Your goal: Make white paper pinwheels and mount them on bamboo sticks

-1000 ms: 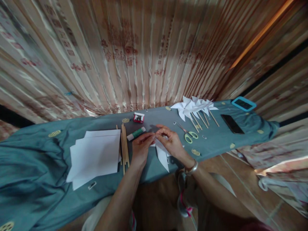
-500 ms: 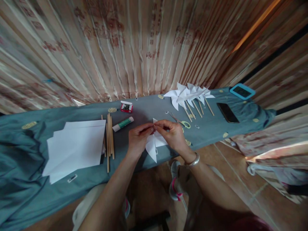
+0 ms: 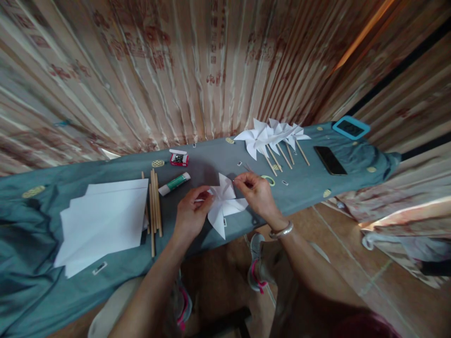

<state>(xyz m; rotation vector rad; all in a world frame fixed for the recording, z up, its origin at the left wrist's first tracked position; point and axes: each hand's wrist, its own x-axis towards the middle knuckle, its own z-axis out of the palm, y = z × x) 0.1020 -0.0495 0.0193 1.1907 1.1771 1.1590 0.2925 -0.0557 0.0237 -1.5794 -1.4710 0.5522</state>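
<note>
A white paper pinwheel (image 3: 221, 205) with folded blades and no stick on it lies just above the cloth in front of me. My left hand (image 3: 192, 212) grips its left blade between thumb and fingers. To the right of the pinwheel, my right hand (image 3: 260, 193) is closed in a pinch, apart from the paper. A tiny dark reddish thing shows at those fingertips, too small to name. Scissors (image 3: 268, 180) with a pale green handle lie just behind my right hand, partly hidden by it. A glue stick (image 3: 174, 183) lies behind my left hand.
Left on the cloth-covered table are a stack of white paper (image 3: 105, 220) and several wooden sticks (image 3: 155, 202). Farther back stands an open red box (image 3: 179, 158) of small items. Finished pinwheels (image 3: 257, 137), a phone (image 3: 330, 160) and a blue-framed device (image 3: 351, 127) lie right. A curtain (image 3: 197, 70) hangs behind.
My hands, which met over the pinwheel's middle, have moved apart. The right has drawn away to the right; the left has shifted left onto a blade. The pinwheel's centre is now uncovered.
</note>
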